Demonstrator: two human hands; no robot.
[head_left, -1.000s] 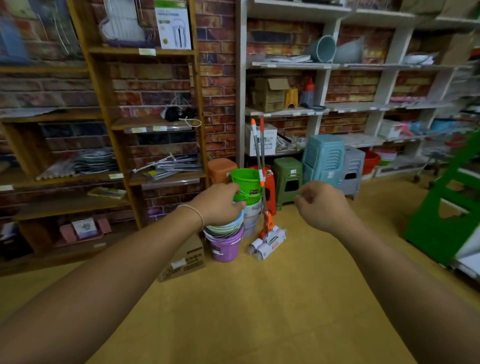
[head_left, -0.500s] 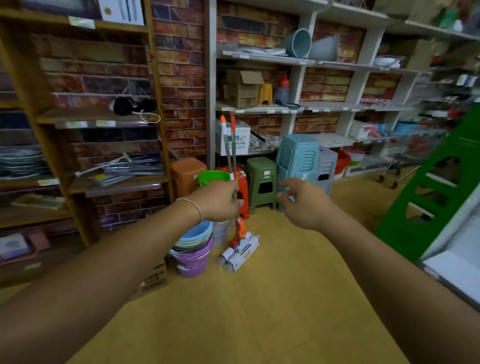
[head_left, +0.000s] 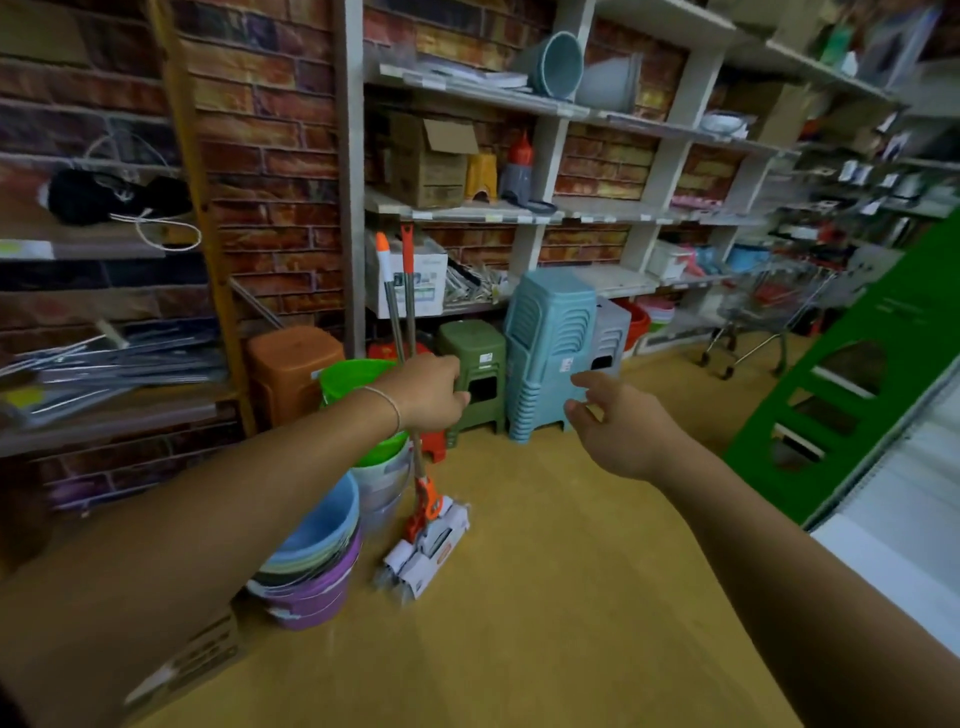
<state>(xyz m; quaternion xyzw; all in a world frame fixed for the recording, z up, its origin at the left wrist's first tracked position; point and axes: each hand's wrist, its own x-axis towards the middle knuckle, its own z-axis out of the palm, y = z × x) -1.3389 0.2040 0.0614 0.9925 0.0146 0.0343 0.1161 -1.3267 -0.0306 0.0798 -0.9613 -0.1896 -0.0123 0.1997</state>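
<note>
Two mops (head_left: 410, 306) with silver poles and orange tips stand upright on the floor, their white sponge heads (head_left: 427, 545) resting beside a stack of buckets. My left hand (head_left: 428, 392) grips the poles about halfway up. To the right, my right hand (head_left: 618, 421) reaches forward with fingers spread and relaxed, holding nothing, just in front of a stack of light blue plastic stools (head_left: 548, 353).
A green bucket (head_left: 353, 379) tops a bucket stack; nested purple and blue buckets (head_left: 317, 566) sit nearer. Brown (head_left: 291, 369), green (head_left: 475, 374) and grey (head_left: 613, 332) stools line the shelves. A green ladder-like frame (head_left: 857, 395) leans at right, a shopping cart (head_left: 763, 306) behind.
The view has moved closer and turned right. My left hand has shifted from the bucket rim onto the mop poles. My right hand has uncurled from a fist and stretched toward the blue stools.
</note>
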